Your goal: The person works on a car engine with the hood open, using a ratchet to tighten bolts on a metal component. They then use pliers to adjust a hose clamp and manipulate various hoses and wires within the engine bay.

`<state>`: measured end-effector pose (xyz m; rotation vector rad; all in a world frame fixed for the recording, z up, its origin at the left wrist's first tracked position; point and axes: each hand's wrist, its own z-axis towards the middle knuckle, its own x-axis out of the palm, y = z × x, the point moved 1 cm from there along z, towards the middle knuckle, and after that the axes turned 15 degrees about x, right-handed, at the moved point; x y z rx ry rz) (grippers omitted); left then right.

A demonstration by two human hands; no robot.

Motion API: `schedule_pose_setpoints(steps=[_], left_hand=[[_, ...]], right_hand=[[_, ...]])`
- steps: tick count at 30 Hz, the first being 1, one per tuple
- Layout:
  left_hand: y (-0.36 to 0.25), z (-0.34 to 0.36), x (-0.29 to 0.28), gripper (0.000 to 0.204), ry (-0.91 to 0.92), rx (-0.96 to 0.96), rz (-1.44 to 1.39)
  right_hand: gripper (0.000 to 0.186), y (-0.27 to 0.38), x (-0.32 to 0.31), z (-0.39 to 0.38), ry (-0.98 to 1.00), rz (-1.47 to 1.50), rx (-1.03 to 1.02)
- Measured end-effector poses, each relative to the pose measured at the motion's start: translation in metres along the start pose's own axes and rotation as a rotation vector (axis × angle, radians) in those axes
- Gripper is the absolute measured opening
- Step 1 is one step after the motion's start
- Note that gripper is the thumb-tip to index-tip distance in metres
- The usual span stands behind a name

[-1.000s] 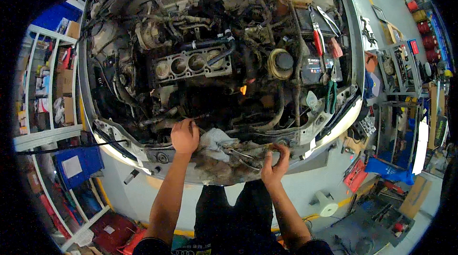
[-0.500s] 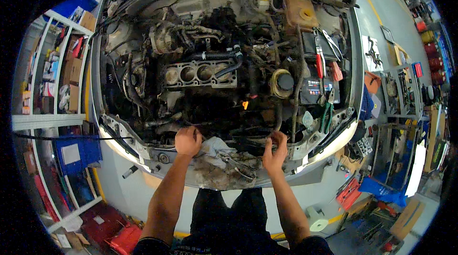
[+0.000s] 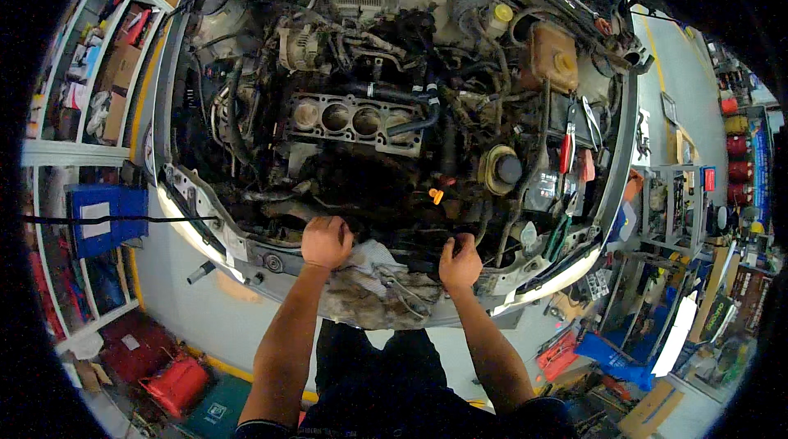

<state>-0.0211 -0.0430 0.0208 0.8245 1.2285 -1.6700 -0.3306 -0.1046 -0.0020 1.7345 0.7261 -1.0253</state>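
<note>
At the front edge of an open engine bay, my left hand (image 3: pixel 327 243) is curled, its fingertips reaching down over the front crossmember. What it grips, if anything, is hidden. My right hand (image 3: pixel 461 263), a little farther right on the same edge, has its fingers bent in, with thumb and index close together. Nothing I can name shows in it. Between the hands a dirty grey-white rag (image 3: pixel 373 262) is draped over the front panel. Beyond lies the bare engine block (image 3: pixel 359 124), its round cylinder bores exposed and a black hose (image 3: pixel 420 121) resting across its right end.
Red-handled pliers (image 3: pixel 567 152) and green-handled pliers (image 3: pixel 561 230) lie on and by the battery (image 3: pixel 542 193) at right. An orange dipstick handle (image 3: pixel 437 195) and a black round cap (image 3: pixel 507 169) stand right of the block. Shelving (image 3: pixel 78 152) flanks the left side.
The view has turned, so the engine bay looks tilted and shifted. My right hand sits slightly closer to the left one, its fingers more curled. The left hand stays at the crossmember.
</note>
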Motion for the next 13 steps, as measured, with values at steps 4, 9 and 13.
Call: schedule_pose_setpoints(steps=[4,9,13], left_hand=[[0.007,-0.005,0.002,0.015,0.064,-0.037,0.005],[0.007,-0.005,0.003,0.016,0.016,-0.023,-0.010],[0.009,-0.006,0.005,0.017,0.047,-0.031,-0.029]], right_hand=[[0.020,0.012,-0.004,0.001,0.024,-0.053,-0.025],[0.020,0.010,-0.007,0.000,0.097,-0.080,-0.019],[0.020,0.005,-0.003,0.002,0.075,-0.097,-0.031]])
